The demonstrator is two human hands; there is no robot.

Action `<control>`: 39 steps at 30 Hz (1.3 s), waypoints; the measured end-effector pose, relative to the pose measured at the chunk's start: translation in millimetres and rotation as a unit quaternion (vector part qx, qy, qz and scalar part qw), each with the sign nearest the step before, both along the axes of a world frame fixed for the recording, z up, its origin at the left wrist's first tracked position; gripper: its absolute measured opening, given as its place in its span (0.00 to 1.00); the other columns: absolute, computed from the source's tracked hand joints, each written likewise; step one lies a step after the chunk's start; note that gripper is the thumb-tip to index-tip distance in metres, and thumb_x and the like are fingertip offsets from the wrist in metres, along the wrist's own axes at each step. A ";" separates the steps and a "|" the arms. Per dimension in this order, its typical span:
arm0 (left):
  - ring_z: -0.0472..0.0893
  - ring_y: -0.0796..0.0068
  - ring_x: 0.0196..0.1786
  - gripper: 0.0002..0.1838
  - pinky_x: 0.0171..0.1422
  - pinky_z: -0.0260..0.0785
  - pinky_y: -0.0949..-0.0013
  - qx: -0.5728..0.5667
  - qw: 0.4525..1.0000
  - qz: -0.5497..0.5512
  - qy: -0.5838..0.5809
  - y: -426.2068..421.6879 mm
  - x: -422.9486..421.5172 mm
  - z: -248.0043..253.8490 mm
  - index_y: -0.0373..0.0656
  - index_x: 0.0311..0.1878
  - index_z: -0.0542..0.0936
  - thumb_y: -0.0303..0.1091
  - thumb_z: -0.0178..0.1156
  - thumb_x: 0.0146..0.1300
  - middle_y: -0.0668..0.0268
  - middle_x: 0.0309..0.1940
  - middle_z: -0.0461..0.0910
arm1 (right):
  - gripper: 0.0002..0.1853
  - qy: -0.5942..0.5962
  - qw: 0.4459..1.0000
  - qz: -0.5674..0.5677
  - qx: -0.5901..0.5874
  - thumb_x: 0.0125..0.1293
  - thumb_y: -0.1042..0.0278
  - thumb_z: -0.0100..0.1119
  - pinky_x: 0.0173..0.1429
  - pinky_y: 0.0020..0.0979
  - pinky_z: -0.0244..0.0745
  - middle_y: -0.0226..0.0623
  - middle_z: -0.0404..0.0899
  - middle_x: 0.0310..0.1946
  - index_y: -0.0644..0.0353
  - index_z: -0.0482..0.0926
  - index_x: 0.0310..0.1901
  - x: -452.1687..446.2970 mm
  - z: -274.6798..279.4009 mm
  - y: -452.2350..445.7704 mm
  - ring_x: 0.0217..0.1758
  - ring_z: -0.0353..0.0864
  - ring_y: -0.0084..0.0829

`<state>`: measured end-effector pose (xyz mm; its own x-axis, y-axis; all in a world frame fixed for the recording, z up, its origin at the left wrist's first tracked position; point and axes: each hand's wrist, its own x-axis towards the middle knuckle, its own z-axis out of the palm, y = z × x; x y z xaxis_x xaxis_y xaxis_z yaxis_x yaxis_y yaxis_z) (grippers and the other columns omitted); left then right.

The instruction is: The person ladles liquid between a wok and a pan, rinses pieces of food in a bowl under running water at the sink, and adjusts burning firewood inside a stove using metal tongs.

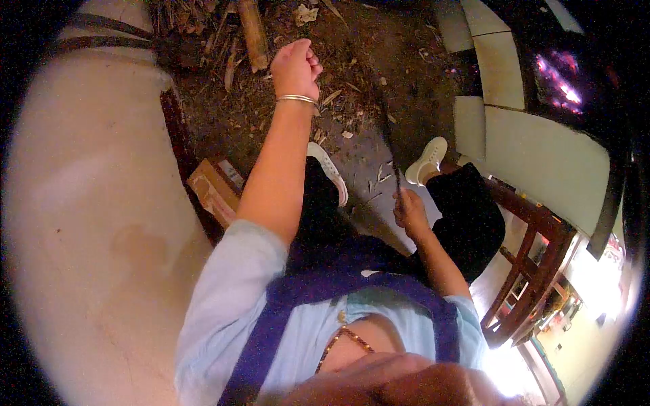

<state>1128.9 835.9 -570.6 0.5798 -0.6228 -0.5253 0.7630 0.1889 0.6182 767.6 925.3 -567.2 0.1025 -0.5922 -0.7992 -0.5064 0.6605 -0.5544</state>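
Observation:
My left hand (296, 69), a metal bangle at its wrist, is held out over the littered floor. Its fingers are curled into a fist, and nothing sticks out of it. Low by my knee, my right hand (410, 214) is closed around a thin dark rod (398, 177). The rod runs away from me over the floor, and its far end is lost in the dark ground. Both white shoes show, the left shoe (330, 172) partly covered by a dark trouser leg and the right shoe (428, 160) beyond my right hand.
Split wood (252, 34), twigs and chips litter the dark floor ahead. A cardboard box (215, 189) stands by the pale wall (101, 203) at left. To the right, a fire glows (560, 78) in a dark opening beside a pale tiled ledge (542, 149); a wooden frame (528, 264) stands nearer.

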 end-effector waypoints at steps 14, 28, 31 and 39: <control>0.67 0.76 0.21 0.08 0.22 0.62 0.73 0.015 0.997 0.069 0.025 2.3 9.6 9.7 0.46 0.27 0.69 0.31 0.58 0.57 0.70 0.19 0.66 | 0.17 -0.004 0.985 0.136 -0.102 0.65 0.49 0.49 0.17 0.24 0.51 0.25 0.63 0.17 0.57 0.72 0.35 53.7 -31.8 5.1 0.14 0.58 0.18; 0.65 0.79 0.18 0.03 0.19 0.60 0.75 -0.015 0.994 0.091 0.051 3.7 17.7 2.7 0.43 0.32 0.71 0.27 0.55 0.58 0.71 0.18 0.65 | 0.17 0.142 0.781 0.564 -0.229 0.64 0.60 0.48 0.39 0.44 0.69 0.56 0.77 0.27 0.70 0.75 0.37 63.3 21.4 -71.4 0.34 0.76 0.53; 0.65 0.79 0.18 0.03 0.20 0.60 0.74 -0.017 0.995 0.086 0.052 5.6 14.6 10.7 0.42 0.32 0.71 0.27 0.55 0.58 0.71 0.18 0.66 | 0.26 0.134 0.856 0.477 -0.145 0.61 0.50 0.52 0.42 0.41 0.70 0.53 0.78 0.31 0.71 0.73 0.42 31.0 8.2 -54.7 0.38 0.77 0.50; 0.65 0.79 0.19 0.03 0.21 0.60 0.75 -0.010 0.995 0.079 0.053 6.9 11.8 12.1 0.42 0.33 0.71 0.29 0.55 0.58 0.71 0.18 0.66 | 0.52 0.263 0.829 0.488 -0.072 0.44 0.34 0.64 0.57 0.36 0.68 0.60 0.72 0.49 0.78 0.61 0.54 32.9 -19.0 -25.7 0.53 0.73 0.50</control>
<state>1140.7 842.8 -558.5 0.6136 -0.5383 -0.5777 0.7834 0.3235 0.5307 800.4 899.6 -586.2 0.2485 -0.5254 -0.8138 -0.9577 -0.2591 -0.1251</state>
